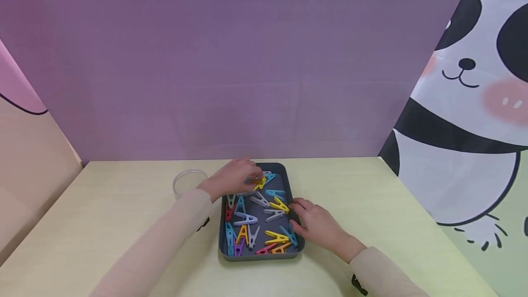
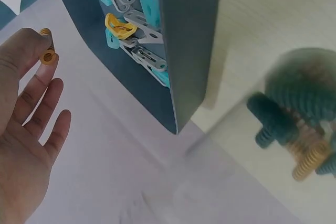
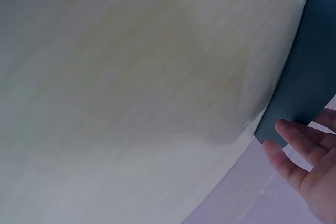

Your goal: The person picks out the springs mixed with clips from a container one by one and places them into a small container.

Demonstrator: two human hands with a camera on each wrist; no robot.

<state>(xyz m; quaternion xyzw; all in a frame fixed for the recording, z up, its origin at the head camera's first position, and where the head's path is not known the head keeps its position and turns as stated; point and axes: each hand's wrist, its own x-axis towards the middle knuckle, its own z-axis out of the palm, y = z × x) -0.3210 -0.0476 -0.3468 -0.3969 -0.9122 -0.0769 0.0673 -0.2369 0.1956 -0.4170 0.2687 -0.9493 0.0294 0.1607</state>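
Here the left hand (image 1: 233,178) pinches a yellow peg (image 1: 258,181) — right hand (image 1: 317,225), fingers (image 3: 292,139) relaxed, touches the tray (image 1: 286,179).

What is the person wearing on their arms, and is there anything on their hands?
Both arms wear long, close-fitting sleeves in a pale peach-beige: the left sleeve and the right sleeve. Each ends at the wrist. A small black thing shows under each forearm near the wrist, probably a strap. The left hand and right hand are bare, with no gloves, and no rings that I can see.
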